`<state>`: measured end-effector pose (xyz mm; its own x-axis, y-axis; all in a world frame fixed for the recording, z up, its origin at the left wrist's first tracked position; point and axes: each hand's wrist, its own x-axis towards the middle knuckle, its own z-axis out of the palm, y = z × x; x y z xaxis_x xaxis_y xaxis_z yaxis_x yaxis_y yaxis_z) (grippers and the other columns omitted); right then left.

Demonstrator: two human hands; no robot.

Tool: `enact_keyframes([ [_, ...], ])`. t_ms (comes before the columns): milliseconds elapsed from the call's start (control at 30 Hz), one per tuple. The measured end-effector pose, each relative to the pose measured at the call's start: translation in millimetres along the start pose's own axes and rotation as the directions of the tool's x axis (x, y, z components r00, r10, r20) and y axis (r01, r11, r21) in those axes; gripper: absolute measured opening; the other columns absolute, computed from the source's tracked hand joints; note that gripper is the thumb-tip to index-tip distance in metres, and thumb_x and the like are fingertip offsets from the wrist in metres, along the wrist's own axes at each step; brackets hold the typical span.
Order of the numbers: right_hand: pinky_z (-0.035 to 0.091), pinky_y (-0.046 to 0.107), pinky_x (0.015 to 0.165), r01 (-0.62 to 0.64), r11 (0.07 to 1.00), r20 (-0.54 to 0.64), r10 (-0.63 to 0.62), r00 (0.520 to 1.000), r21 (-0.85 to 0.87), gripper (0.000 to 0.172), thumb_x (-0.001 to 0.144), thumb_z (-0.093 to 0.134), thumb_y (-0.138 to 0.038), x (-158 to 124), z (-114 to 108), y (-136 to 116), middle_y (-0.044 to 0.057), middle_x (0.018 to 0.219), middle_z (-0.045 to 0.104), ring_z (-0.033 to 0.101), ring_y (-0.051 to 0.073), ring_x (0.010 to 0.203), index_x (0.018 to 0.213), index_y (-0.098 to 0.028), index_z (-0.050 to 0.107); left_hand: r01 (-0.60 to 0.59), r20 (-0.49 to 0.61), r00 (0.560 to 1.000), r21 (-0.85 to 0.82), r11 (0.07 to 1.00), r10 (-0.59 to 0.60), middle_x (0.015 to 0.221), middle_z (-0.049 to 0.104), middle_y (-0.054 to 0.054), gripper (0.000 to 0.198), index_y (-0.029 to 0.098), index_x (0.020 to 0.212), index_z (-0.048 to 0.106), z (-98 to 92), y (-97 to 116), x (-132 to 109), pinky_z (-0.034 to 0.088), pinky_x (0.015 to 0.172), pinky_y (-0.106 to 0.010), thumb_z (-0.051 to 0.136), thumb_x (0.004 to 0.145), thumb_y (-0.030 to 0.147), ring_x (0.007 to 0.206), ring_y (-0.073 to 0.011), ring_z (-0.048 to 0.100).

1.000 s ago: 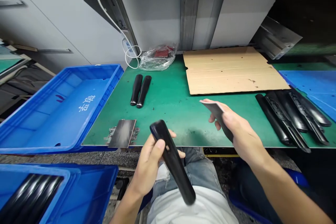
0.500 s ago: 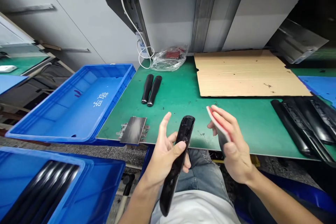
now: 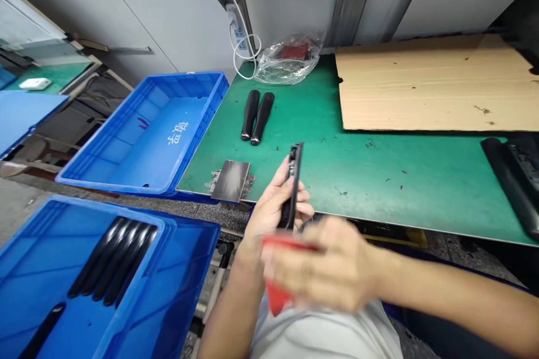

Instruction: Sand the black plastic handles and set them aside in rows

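My left hand (image 3: 266,214) is wrapped round a long black plastic shell (image 3: 290,202), tilted so that its edge and part of its hollow inside show. My right hand (image 3: 337,269), blurred by motion, grips a flat red pad (image 3: 277,296). The pad lies across the near end of the shell and hides it; whether the two touch I cannot tell. Beyond my left hand, two black handle-shaped pieces (image 3: 257,118) lie side by side on the green table (image 3: 362,174). A dark square plate (image 3: 231,180) rests at the table's front edge.
An upper blue crate (image 3: 126,165) adjoins the table's left side. The lower blue crate (image 3: 168,291) holds several black pieces (image 3: 115,261). A cardboard sheet (image 3: 433,87) lies at the back, beside a clear plastic bag (image 3: 290,61). More black shells (image 3: 511,185) are at the right edge.
My right hand has swung left and down with the red pad, over the shell's near end. My left hand has turned the shell more edge-on. The view has shifted.
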<state>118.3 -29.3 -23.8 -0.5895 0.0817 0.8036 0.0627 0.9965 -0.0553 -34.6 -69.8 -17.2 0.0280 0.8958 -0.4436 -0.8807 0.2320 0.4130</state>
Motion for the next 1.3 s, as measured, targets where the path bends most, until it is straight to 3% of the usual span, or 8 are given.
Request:
enact_keyframes([
  [200,0.044,0.033,0.053,0.118,0.976,0.049,-0.128,0.991,0.182,0.033,0.106,0.052,-0.034,-26,19,-36,-0.004,0.137,0.072,0.064,0.017,0.082,0.12,-0.023,0.08,-0.323,-0.24,0.933,-0.223,0.92,0.269,0.079,0.06,0.002,0.023,0.018,0.11,0.064,0.7,42,31,0.048,0.056,-0.011,0.041,0.111,0.014,0.06,-0.0039,0.057],
  [267,0.048,0.032,0.06,-0.111,0.914,0.013,0.115,0.993,0.391,0.032,0.105,0.057,-0.038,-38,24,-40,0.001,0.131,0.075,0.065,0.018,0.083,0.124,-0.023,0.077,-0.453,-0.318,0.861,-0.125,0.883,0.397,0.08,0.063,0.0,0.03,0.017,0.103,0.061,-0.3,58,41,0.048,0.051,-0.014,0.035,0.114,0.026,0.058,-0.0059,0.058],
  [367,0.053,0.035,0.075,-0.496,0.285,0.082,0.799,0.595,0.82,0.043,0.108,0.049,-0.053,-43,31,-42,0.008,0.119,0.074,0.066,0.021,0.088,0.14,-0.031,0.066,-0.418,-0.232,0.886,-0.022,0.908,0.402,0.082,0.063,-0.003,0.053,0.016,0.098,0.06,5.2,62,43,0.047,0.044,-0.018,0.032,0.109,0.059,0.054,-0.0093,0.057],
  [433,0.052,0.034,0.073,-0.292,-0.144,0.233,0.927,0.295,0.945,0.041,0.107,0.046,-0.052,-36,33,-44,0.007,0.122,0.07,0.064,0.019,0.087,0.143,-0.037,0.06,-0.317,-0.114,0.946,-0.112,0.942,0.305,0.073,0.058,0.001,0.054,0.015,0.1,0.06,14.0,51,40,0.039,0.038,-0.014,0.038,0.106,0.064,0.046,-0.0056,0.05],
  [500,0.052,0.032,0.071,-0.013,-0.349,0.344,0.914,0.214,0.937,0.046,0.097,0.06,-0.041,-22,33,-47,0.006,0.125,0.068,0.063,0.019,0.089,0.143,-0.04,0.057,-0.233,-0.031,0.972,-0.271,0.934,0.233,0.063,0.048,0.007,0.04,0.014,0.102,0.058,24.8,35,40,0.035,0.038,-0.01,0.042,0.109,0.051,0.041,-0.0023,0.044],
  [667,0.055,0.037,0.071,0.269,-0.436,0.383,0.895,0.229,0.859,0.057,0.075,0.066,-0.025,11,18,-47,0.007,0.11,0.071,0.064,0.023,0.084,0.132,-0.03,0.064,-0.095,-0.014,0.995,-0.446,0.89,0.1,0.061,0.043,0.006,0.036,0.017,0.089,0.048,45.0,-2,52,0.047,0.049,-0.015,0.029,0.109,0.04,0.047,-0.0053,0.052],
  [1000,0.055,0.055,0.095,0.084,-0.288,0.252,0.922,0.295,0.954,0.051,0.067,0.058,-0.031,34,4,-26,0.012,0.1,0.072,0.068,0.035,0.097,0.116,-0.019,0.067,-0.134,-0.323,0.947,-0.391,0.911,0.001,0.063,0.042,0.004,0.022,0.02,0.089,0.047,63.5,-13,56,0.04,0.047,-0.015,0.032,0.105,0.024,0.045,-0.0069,0.04],
  [1300,0.056,0.046,0.074,-0.039,-0.115,0.121,0.95,0.287,0.993,0.066,0.069,0.058,-0.034,26,6,-24,0.013,0.097,0.071,0.064,0.03,0.08,0.134,-0.017,0.061,-0.058,-0.135,0.991,-0.341,0.938,0.012,0.066,0.047,0.003,0.035,0.016,0.106,0.059,43.8,-12,57,0.046,0.053,-0.011,0.03,0.113,0.034,0.051,-0.0048,0.05],
])
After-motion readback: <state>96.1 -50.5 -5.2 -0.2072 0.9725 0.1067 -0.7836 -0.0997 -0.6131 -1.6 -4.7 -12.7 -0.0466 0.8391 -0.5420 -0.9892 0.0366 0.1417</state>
